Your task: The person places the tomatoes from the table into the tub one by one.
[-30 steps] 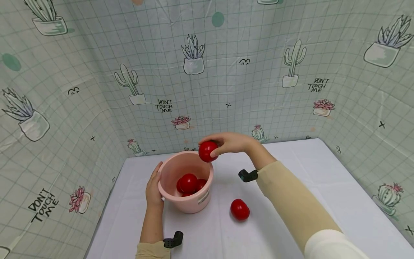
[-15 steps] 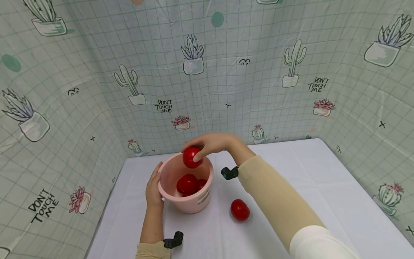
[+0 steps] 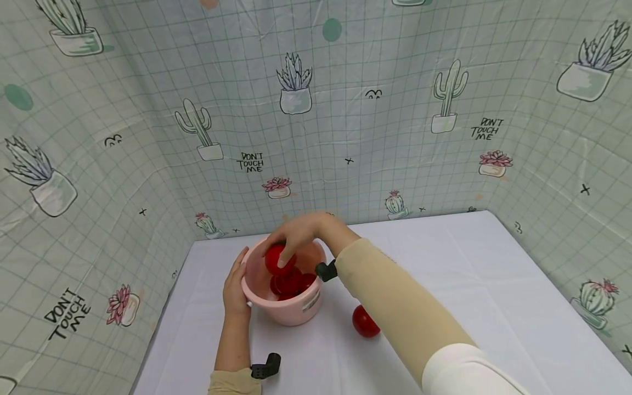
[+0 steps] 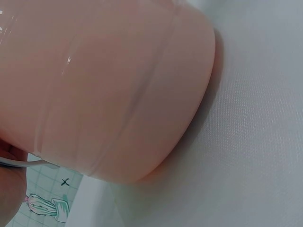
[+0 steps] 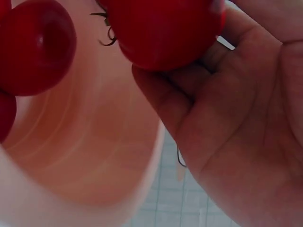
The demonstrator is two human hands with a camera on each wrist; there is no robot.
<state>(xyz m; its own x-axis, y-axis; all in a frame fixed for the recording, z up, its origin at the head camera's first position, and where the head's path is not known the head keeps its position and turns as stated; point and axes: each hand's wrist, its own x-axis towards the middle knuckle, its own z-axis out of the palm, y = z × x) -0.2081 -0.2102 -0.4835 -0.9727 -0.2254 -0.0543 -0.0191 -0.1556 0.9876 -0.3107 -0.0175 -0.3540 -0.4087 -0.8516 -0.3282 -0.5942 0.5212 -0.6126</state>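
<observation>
A pink plastic bucket (image 3: 288,314) stands on the white table, with several red tomatoes (image 3: 288,283) lying inside. My left hand (image 3: 234,288) rests along its left side, fingers against the outer wall; the left wrist view mostly shows that wall (image 4: 118,85). Over the bucket's opening, my right hand (image 3: 296,233) holds another tomato (image 3: 274,260) between thumb and fingers, partly below the rim. Its dry stem shows in the right wrist view, where the held tomato (image 5: 165,33) hangs near the other tomatoes (image 5: 38,47).
One more tomato (image 3: 364,323) lies on the white tablecloth (image 3: 316,362) right of the bucket, partly hidden by my right sleeve (image 3: 395,296). A cactus-print cloth (image 3: 345,137) hangs around the table's back and sides.
My right hand has carried the tomato leftward and down, from above the bucket's right rim into its mouth. The left hand and bucket have kept their place.
</observation>
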